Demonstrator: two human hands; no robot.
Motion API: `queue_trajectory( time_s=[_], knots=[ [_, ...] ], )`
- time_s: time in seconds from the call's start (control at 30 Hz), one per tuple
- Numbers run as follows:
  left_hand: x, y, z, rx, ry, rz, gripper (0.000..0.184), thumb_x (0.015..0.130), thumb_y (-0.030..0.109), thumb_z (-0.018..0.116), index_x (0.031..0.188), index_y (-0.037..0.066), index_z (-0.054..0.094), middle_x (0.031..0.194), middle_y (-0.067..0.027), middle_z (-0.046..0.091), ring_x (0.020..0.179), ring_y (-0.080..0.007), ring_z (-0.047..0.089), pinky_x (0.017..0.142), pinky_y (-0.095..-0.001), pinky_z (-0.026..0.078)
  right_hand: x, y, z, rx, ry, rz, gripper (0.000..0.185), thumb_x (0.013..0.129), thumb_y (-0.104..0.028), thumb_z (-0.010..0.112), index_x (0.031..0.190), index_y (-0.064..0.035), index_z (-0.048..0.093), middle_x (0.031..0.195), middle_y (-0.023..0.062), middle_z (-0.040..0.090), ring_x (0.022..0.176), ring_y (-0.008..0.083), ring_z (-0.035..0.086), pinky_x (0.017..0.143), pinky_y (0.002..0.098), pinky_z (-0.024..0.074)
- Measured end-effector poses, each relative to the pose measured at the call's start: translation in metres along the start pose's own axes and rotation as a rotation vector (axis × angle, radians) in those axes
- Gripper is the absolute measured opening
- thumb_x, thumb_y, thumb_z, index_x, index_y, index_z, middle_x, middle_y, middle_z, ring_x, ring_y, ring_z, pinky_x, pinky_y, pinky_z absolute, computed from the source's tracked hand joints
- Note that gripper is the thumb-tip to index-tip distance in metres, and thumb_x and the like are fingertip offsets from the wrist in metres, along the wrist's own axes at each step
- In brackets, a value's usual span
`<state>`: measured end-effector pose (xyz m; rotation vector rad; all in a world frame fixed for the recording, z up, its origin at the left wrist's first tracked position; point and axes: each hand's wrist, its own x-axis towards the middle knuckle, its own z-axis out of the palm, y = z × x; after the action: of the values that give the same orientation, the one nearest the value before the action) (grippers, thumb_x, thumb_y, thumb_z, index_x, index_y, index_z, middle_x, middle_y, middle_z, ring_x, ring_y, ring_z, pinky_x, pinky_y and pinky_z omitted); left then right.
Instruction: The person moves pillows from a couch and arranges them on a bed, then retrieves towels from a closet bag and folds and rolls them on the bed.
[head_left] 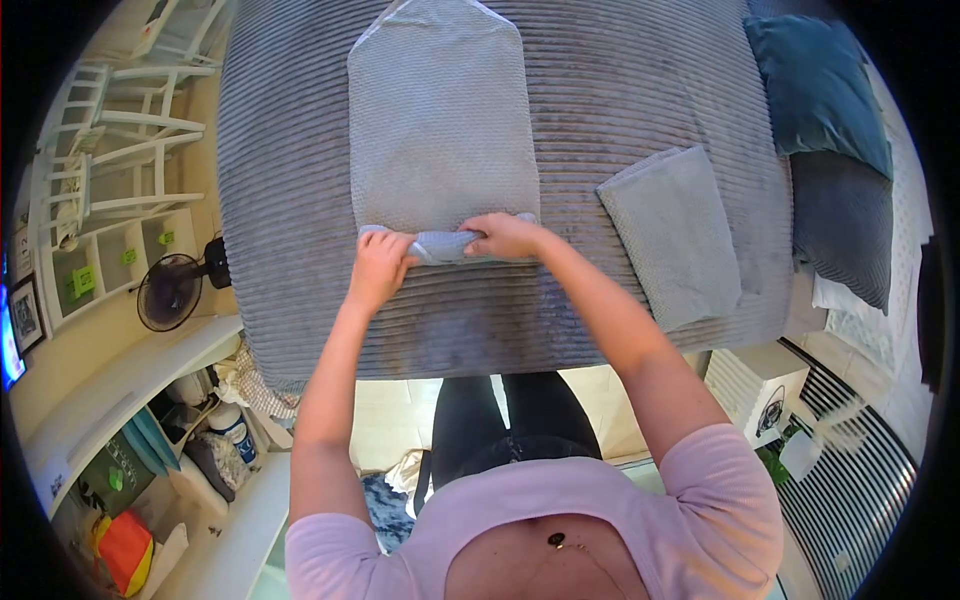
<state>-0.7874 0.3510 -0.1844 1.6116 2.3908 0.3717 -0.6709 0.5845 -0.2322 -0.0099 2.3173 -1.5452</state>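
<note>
A light grey textured towel (pixel 445 130) lies lengthwise on the bed, its far corners angled in toward a narrower end. Its near end is rolled into a short tight roll (pixel 440 246). My left hand (pixel 382 266) grips the left end of this roll, fingers curled over the top. On the right part of the roll, my right hand (pixel 503 237) holds with thumb and fingers closed around it. A second grey towel (pixel 680 235), folded flat, lies to the right of my right forearm, apart from both hands.
Under the towels is a ribbed grey bedspread (pixel 290 170). Pillows (pixel 820 90) lie at the far right. A black fan (pixel 172 290) stands by the bed's left edge, near white chairs (pixel 150 130). An open shelf (pixel 140 400) with household items is at lower left.
</note>
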Motion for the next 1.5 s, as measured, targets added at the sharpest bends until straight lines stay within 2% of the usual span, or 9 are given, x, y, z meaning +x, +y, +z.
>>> queue_trajectory(
  time_s=[0.13, 0.27, 0.5, 0.7, 0.8, 1.03, 1.3, 1.4, 1.5],
  knots=[
    [0.037, -0.022, -0.012, -0.178, -0.219, -0.128, 0.027, 0.087, 0.030, 0.053, 0.095, 0.006, 0.062, 0.087, -0.0121, 0.064, 0.087, -0.0300, 0.058, 0.079, -0.0407, 0.038, 0.005, -0.016, -0.030, 0.396, 0.039, 0.187, 0.033, 0.082, -0.024, 0.066, 0.105, -0.0003, 0.059, 0.086, 0.0091, 0.063, 0.078, 0.0188, 0.059, 0.070, 0.0331, 0.0460],
    [0.074, -0.038, -0.018, -0.305, -0.496, -0.271, 0.039, 0.091, 0.037, 0.046, 0.091, 0.001, 0.063, 0.084, -0.0182, 0.064, 0.084, -0.0371, 0.059, 0.075, -0.0451, 0.042, 0.000, -0.038, -0.015, -0.533, 0.552, -0.033, 0.027, 0.076, -0.020, 0.067, 0.097, -0.0046, 0.060, 0.096, 0.0075, 0.061, 0.090, 0.0238, 0.057, 0.077, 0.0362, 0.0446],
    [0.096, -0.054, -0.013, -0.390, -0.614, -0.339, 0.043, 0.091, 0.039, 0.042, 0.095, 0.002, 0.066, 0.098, -0.0226, 0.063, 0.094, -0.0386, 0.059, 0.082, -0.0443, 0.045, -0.024, -0.067, 0.048, -0.831, 0.594, 0.087, 0.064, 0.073, -0.034, 0.068, 0.129, -0.0165, 0.043, 0.129, 0.0088, 0.045, 0.125, 0.0239, 0.036, 0.103, 0.0410, 0.0253],
    [0.089, -0.026, -0.037, -0.130, -0.372, -0.394, 0.041, 0.085, 0.041, 0.056, 0.098, 0.003, 0.066, 0.093, -0.0190, 0.064, 0.092, -0.0345, 0.060, 0.083, -0.0426, 0.045, -0.001, -0.043, 0.024, -0.941, 0.472, 0.025, 0.060, 0.069, -0.027, 0.071, 0.124, -0.0190, 0.047, 0.121, 0.0063, 0.050, 0.117, 0.0220, 0.043, 0.099, 0.0403, 0.0308],
    [0.053, -0.016, -0.023, -0.036, 0.238, 0.020, 0.040, 0.077, 0.035, 0.066, 0.104, 0.006, 0.063, 0.103, -0.0141, 0.061, 0.102, -0.0301, 0.055, 0.089, -0.0421, 0.041, 0.006, -0.040, 0.011, -0.888, 0.483, -0.019, 0.061, 0.066, -0.023, 0.073, 0.122, -0.0180, 0.049, 0.116, 0.0056, 0.052, 0.111, 0.0229, 0.047, 0.094, 0.0388, 0.0328],
    [0.044, -0.006, -0.011, 0.191, 0.228, 0.073, 0.056, 0.070, 0.026, 0.071, 0.118, 0.007, 0.050, 0.110, -0.0120, 0.057, 0.110, -0.0266, 0.049, 0.093, -0.0389, 0.036, 0.024, -0.040, -0.020, -0.738, 0.343, 0.011, 0.049, 0.068, -0.020, 0.070, 0.114, -0.0175, 0.054, 0.100, 0.0042, 0.059, 0.099, 0.0226, 0.055, 0.081, 0.0406, 0.0413],
    [0.031, -0.022, -0.027, -0.059, -0.232, 0.211, 0.036, 0.074, 0.025, 0.068, 0.103, 0.008, 0.055, 0.084, -0.0078, 0.061, 0.086, -0.0228, 0.059, 0.081, -0.0351, 0.040, -0.001, -0.048, -0.006, -0.269, -0.071, 0.142, 0.041, 0.079, -0.037, 0.064, 0.108, -0.0101, 0.056, 0.090, 0.0119, 0.061, 0.087, 0.0354, 0.058, 0.077, 0.0464, 0.0448],
    [0.051, -0.033, -0.032, -0.261, -0.455, 0.068, 0.036, 0.079, 0.031, 0.065, 0.105, 0.007, 0.057, 0.088, -0.0122, 0.063, 0.088, -0.0276, 0.060, 0.080, -0.0386, 0.042, 0.001, -0.046, -0.013, -0.004, -0.009, 0.286, 0.045, 0.080, -0.040, 0.064, 0.110, -0.0070, 0.057, 0.096, 0.0148, 0.063, 0.094, 0.0361, 0.056, 0.080, 0.0454, 0.0444],
    [0.082, -0.054, -0.026, -0.426, -0.636, -0.080, 0.047, 0.086, 0.045, 0.055, 0.108, 0.003, 0.059, 0.099, -0.0163, 0.064, 0.094, -0.0303, 0.060, 0.079, -0.0403, 0.045, 0.010, -0.042, -0.013, -0.358, 0.331, 0.151, 0.043, 0.080, -0.033, 0.064, 0.113, -0.0065, 0.056, 0.100, 0.0126, 0.061, 0.096, 0.0324, 0.056, 0.081, 0.0426, 0.0441]
  ],
)
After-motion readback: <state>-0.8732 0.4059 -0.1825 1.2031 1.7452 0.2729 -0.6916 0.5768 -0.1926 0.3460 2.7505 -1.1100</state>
